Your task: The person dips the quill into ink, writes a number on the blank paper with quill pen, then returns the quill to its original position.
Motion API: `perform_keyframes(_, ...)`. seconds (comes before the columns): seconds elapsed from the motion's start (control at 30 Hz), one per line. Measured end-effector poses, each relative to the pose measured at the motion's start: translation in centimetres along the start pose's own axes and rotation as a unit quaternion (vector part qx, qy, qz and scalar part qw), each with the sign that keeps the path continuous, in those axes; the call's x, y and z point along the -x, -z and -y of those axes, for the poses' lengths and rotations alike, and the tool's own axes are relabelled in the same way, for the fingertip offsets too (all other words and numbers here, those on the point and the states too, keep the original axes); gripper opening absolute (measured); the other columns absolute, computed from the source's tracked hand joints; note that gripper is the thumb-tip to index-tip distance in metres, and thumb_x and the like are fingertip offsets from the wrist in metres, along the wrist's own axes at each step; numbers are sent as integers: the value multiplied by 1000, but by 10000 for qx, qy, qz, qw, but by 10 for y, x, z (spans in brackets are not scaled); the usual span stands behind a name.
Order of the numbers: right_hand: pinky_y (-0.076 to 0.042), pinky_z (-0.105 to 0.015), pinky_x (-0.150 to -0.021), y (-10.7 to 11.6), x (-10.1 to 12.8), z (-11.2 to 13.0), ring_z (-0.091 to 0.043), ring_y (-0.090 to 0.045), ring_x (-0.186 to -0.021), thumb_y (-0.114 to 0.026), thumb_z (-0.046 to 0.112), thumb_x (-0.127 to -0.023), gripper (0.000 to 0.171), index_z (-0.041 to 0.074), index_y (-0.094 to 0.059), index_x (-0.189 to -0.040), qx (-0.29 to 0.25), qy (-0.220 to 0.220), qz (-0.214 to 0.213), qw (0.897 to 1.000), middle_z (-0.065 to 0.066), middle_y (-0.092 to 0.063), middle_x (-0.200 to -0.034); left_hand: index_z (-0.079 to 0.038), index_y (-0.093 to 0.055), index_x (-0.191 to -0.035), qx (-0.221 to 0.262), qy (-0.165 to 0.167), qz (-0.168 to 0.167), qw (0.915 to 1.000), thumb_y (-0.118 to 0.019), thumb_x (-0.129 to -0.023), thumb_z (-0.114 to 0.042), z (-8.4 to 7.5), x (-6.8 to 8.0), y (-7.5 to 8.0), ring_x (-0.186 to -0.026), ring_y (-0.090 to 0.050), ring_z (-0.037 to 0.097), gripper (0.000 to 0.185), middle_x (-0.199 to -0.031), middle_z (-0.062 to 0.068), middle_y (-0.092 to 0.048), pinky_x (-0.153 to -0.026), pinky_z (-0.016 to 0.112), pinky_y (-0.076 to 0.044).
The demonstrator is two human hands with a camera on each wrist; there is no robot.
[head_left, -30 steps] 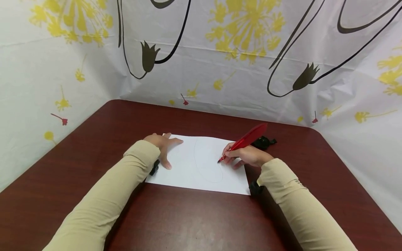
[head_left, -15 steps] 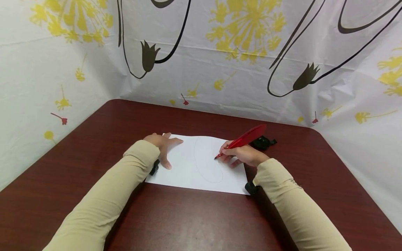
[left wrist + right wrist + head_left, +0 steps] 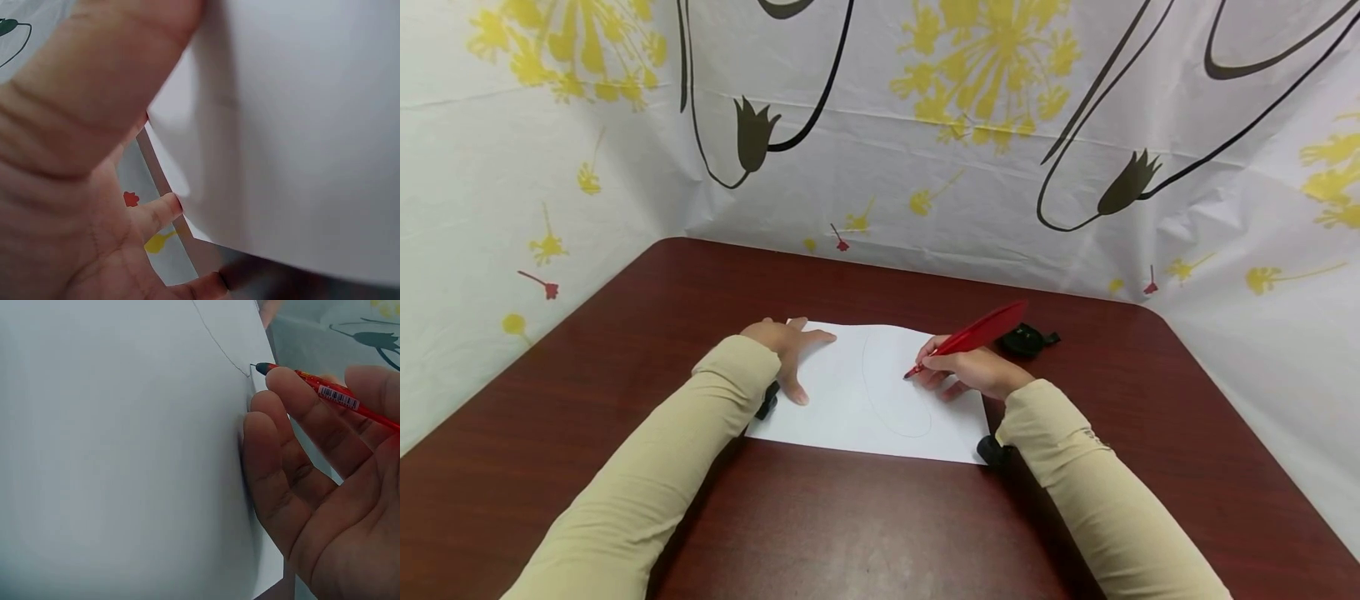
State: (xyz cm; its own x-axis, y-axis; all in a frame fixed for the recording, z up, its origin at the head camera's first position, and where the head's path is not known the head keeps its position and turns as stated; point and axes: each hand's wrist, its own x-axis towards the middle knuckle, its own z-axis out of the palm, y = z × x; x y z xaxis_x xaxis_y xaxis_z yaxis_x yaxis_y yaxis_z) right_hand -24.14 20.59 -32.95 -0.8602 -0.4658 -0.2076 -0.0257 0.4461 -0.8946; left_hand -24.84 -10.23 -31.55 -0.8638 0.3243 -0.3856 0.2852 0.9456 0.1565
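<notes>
A white sheet of paper (image 3: 827, 425) lies on the table with a thin curved line (image 3: 864, 379) drawn across it. My left hand (image 3: 786, 354) rests on the paper's left end, fingers spread; in the left wrist view its thumb (image 3: 106, 81) crosses over the sheet. My right hand (image 3: 973, 371) pinches a red pen (image 3: 981, 331) with a broad feather-shaped top, which leans up to the right. In the right wrist view the dark pen point (image 3: 262, 367) is right at the paper, close to an end of the drawn line (image 3: 215, 342). The other right fingers rest beside it along the sheet.
A black object (image 3: 1026, 340) lies on the dark red-brown table (image 3: 865, 525) behind my right hand. Black wrist devices (image 3: 992, 451) sit under both wrists. A white sheet with yellow flowers (image 3: 992, 67) hangs round the table's back and sides.
My right hand and the pen have moved left and slightly away over the paper. My left hand has stayed in place.
</notes>
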Motion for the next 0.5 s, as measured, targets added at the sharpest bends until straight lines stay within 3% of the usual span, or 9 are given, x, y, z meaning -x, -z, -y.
perform_keyframes(0.5,-56,-41,-70,-9,-4,4,-25,-64,-83,-55,18,-98,19,5,-62,-109,21,-41,30,10000,-14,-68,-97,-36,-19,-155,-11,-61,29,10000,-86,-70,-45,-3,5,2,-139,-15,52,108,-160,16,-10,-102,61,-33)
